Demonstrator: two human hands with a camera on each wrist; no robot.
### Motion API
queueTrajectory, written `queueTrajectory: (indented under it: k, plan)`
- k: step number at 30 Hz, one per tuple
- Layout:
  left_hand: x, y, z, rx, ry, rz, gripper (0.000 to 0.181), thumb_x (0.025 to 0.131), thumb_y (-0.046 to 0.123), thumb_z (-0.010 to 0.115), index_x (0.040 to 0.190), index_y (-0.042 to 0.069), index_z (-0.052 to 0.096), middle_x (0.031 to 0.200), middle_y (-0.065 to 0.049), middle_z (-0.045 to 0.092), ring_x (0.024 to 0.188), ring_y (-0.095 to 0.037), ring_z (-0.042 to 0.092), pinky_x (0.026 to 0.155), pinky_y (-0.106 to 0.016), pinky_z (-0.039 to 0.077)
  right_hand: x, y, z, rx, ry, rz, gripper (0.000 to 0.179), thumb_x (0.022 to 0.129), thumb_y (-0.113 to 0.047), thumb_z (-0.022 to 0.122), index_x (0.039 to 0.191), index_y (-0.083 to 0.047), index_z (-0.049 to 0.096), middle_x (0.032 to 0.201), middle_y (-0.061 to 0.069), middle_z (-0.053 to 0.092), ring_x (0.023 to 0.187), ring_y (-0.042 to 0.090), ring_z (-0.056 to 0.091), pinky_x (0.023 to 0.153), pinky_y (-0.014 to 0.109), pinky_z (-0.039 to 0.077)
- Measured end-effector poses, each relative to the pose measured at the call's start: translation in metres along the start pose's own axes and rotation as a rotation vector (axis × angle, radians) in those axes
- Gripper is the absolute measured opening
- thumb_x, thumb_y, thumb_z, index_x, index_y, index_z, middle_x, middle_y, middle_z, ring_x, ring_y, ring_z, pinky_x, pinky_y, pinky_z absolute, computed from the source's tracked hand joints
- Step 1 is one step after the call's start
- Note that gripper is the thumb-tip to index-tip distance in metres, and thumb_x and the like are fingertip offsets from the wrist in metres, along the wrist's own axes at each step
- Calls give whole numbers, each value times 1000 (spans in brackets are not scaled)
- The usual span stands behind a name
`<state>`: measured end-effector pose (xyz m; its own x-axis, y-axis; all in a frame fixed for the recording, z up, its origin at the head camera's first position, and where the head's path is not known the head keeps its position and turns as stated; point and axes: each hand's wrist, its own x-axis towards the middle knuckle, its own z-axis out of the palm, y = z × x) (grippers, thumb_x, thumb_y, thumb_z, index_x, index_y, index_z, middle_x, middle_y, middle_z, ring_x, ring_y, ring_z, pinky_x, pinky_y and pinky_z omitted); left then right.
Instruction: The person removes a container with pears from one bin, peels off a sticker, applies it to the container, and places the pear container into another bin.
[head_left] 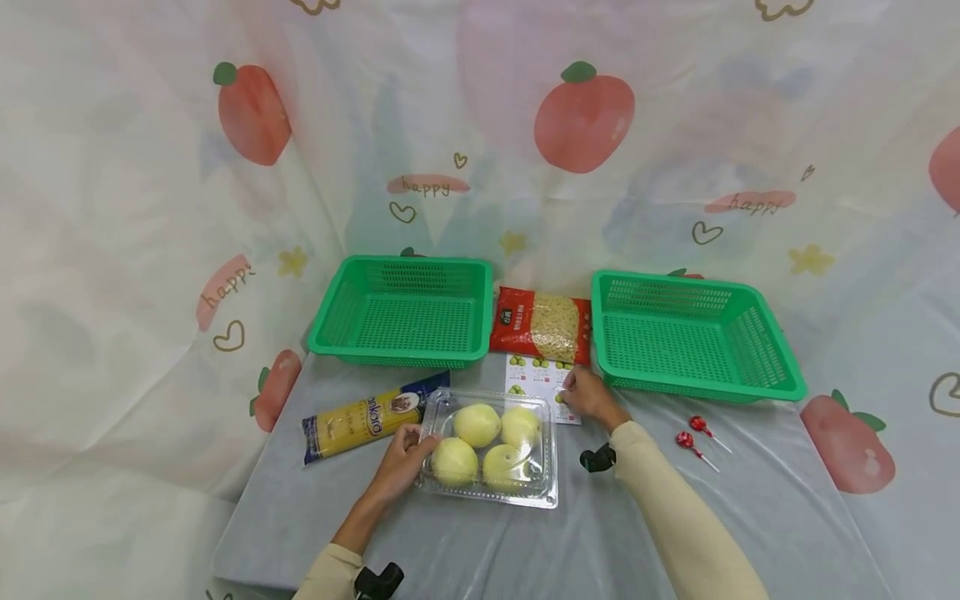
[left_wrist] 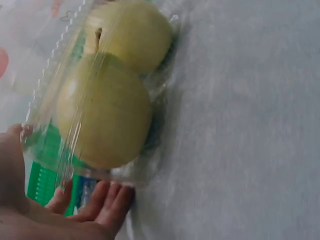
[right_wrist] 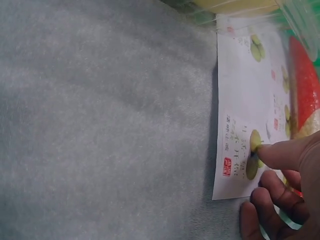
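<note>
Pinching a printed sheet (head_left: pixel 536 386) near its right edge, the right hand (head_left: pixel 592 396) sets its thumb on one of the fruit-printed labels (right_wrist: pixel 240 150), with the other fingers curled beside and below the paper; whether that label is loose I cannot tell. The left hand (head_left: pixel 401 462) grips the left side of a clear plastic box (head_left: pixel 546 498) between thumb and fingers. The box sits on the grey table cover (head_left: pixel 285 517) in front of the person, with four pale yellow-green fruits (head_left: pixel 477 426) inside, and the sheet lies just beyond its far right corner.

To judge by this, the step in hand is peeling a label off the sheet while the left hand steadies the box. The next move would seem to call for a clean lift by the label's edge, without tearing or folding, then a flat press onto the box's lid.

Farther out, a yellow packet (head_left: pixel 363 423) lies aslant just beside the box's far left corner. A red bag (head_left: pixel 555 325) rests at the sheet's far edge, between the green left basket (head_left: pixel 397 357) and the green right basket (head_left: pixel 697 385). Two red-wrapped lollipops (head_left: pixel 684 439) lie to the right, nearer than that basket, and a fruit-patterned curtain (head_left: pixel 360 125) hangs behind everything
</note>
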<state>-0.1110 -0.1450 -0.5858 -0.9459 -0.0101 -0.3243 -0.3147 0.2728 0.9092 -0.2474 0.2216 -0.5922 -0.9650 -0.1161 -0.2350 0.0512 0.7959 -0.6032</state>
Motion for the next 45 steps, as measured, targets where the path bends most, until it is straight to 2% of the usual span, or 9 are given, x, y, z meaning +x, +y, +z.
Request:
queueTrajectory:
  k: [5,8,15,22,27,30,36,41,45]
  plan:
    - [3,-1,10,-108,25,33,73,105,43,66,159,4,37,165,-26,39,155,-44,33,127,-58,27,1,5,3,30,15,-17,9,96,-7,66,100,1,63,98,18,70,92,29,68,81,43,57]
    - [6,-1,17,-171,20,26,75,106,41,64,163,7,31,169,-25,32,159,-43,25,129,-57,24,0,10,3,49,32,-40,7,99,-8,64,96,-1,64,94,15,70,87,25,66,77,38,56]
    - [8,1,22,-190,-48,12,76,108,50,57,167,16,23,175,-19,17,162,-44,14,126,-65,26,-7,12,-3,122,41,-112,7,103,-8,59,101,-1,60,96,15,68,84,23,62,73,33,50]
    - [9,2,21,-185,-88,-2,77,108,50,58,167,15,24,176,-19,15,162,-44,12,127,-66,22,-14,7,-8,115,65,-157,7,105,-8,58,103,-2,58,95,15,67,82,23,62,71,33,50]
    - [14,2,19,-187,-84,16,78,106,50,60,166,14,27,174,-22,19,162,-45,12,127,-66,20,-22,-3,-18,123,108,-250,6,107,-7,56,105,-1,56,102,19,66,95,34,72,72,37,57]
    - [14,1,19,-186,-77,15,79,106,51,60,167,14,26,174,-21,19,162,-44,12,127,-65,20,-27,-12,-23,92,134,-284,6,108,-7,56,108,-2,54,103,18,67,87,31,74,67,36,57]
    - [13,1,21,-198,-45,7,79,106,54,60,167,14,27,175,-19,21,161,-43,18,128,-61,23,-37,-27,-33,-64,166,-338,7,110,-9,52,111,-2,51,81,9,64,60,17,54,56,33,43]
    - [11,1,24,-193,-38,1,80,106,54,59,167,14,26,175,-19,20,161,-43,18,128,-61,22,-44,-32,-35,-94,123,-333,9,112,-10,44,112,-2,49,83,8,61,62,18,49,58,33,42]
    - [9,1,24,-173,-55,2,82,106,55,59,168,13,24,176,-20,17,162,-44,14,128,-63,21,-47,-33,-35,-57,97,-345,6,111,-9,46,110,-3,46,87,8,56,67,19,49,62,34,42]
